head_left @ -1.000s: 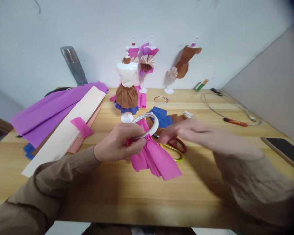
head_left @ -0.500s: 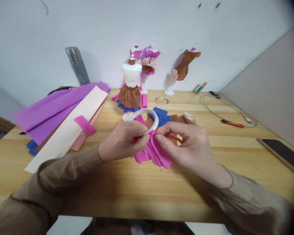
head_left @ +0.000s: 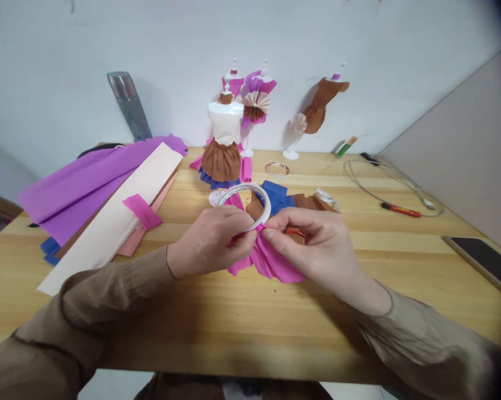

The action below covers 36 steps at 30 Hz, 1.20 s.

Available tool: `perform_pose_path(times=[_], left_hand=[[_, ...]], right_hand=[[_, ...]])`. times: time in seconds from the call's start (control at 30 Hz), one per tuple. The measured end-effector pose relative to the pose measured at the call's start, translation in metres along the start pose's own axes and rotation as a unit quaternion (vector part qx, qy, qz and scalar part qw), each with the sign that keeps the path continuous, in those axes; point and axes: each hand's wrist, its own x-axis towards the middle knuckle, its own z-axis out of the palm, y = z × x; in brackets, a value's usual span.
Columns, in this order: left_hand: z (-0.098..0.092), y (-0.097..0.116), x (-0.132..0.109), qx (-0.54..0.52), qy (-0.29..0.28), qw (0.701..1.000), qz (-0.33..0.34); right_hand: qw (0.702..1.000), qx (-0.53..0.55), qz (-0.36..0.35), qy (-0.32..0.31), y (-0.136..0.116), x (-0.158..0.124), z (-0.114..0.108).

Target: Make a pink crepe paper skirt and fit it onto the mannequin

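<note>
My left hand [head_left: 211, 240] is closed on a pleated piece of pink crepe paper [head_left: 271, 262] and on a white roll of tape [head_left: 250, 204] that stands up above the fingers. My right hand [head_left: 317, 244] pinches the gathered top of the same pink paper right beside the left fingertips. The paper fans out downward onto the wooden table [head_left: 250, 328]. A bit of red scissor handle [head_left: 294, 231] shows under my right fingers.
Sheets of purple [head_left: 92, 180], cream [head_left: 117, 214] and pink paper lie at the left. Small mannequins in paper dresses [head_left: 223, 141] stand at the back, near a metal flask [head_left: 127, 105]. Blue and brown scraps [head_left: 281, 197], a cable [head_left: 383, 183], a red-handled tool [head_left: 400, 209] and a phone [head_left: 484, 261] lie to the right.
My right hand came in from the scissors on the right and pinched the top of the pink paper next to my left hand. The left hand kept its hold.
</note>
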Motion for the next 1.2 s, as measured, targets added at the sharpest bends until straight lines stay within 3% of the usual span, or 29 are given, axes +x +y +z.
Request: perform_pose_path(times=[0.17, 0.33, 0.47, 0.6, 0.7, 0.8, 0.87, 0.97, 1.07, 1.13, 1.2], left_hand=[[0.004, 0.003, -0.001, 0.014, 0.009, 1.000, -0.016], [0.004, 0.008, -0.002, 0.001, 0.018, 0.999, -0.047], [0.000, 0.008, 0.000, -0.056, -0.011, 0.996, -0.065], [-0.004, 0.006, 0.003, -0.146, -0.067, 0.981, -0.104], [-0.005, 0.004, 0.003, -0.161, -0.082, 0.974, -0.139], [-0.004, 0.005, 0.003, -0.166, -0.088, 0.970, -0.154], [-0.005, 0.005, 0.004, -0.172, -0.094, 0.969, -0.153], [-0.008, 0.005, 0.005, -0.196, -0.118, 0.962, -0.148], [-0.011, 0.004, 0.005, -0.228, -0.147, 0.949, -0.163], [-0.012, 0.003, 0.005, -0.247, -0.158, 0.939, -0.182], [-0.012, 0.002, 0.005, -0.262, -0.161, 0.931, -0.199]], right_hand=[[0.991, -0.097, -0.089, 0.022, -0.001, -0.004, 0.002], [0.977, -0.162, -0.128, 0.052, -0.001, -0.008, 0.006], [0.996, -0.059, -0.047, 0.053, 0.000, -0.006, 0.007], [0.992, 0.109, 0.064, 0.000, 0.000, 0.001, 0.002], [0.996, 0.083, 0.034, -0.026, -0.001, 0.003, -0.003], [0.998, -0.043, -0.047, 0.014, 0.000, 0.004, -0.005], [0.995, -0.080, -0.057, 0.033, 0.001, 0.005, -0.005], [0.999, 0.027, 0.020, -0.027, 0.007, 0.008, -0.006], [0.975, 0.176, 0.096, -0.097, 0.012, 0.012, -0.008], [0.967, 0.204, 0.109, -0.110, 0.014, 0.014, -0.009], [0.977, 0.166, 0.099, -0.094, 0.015, 0.015, -0.009]])
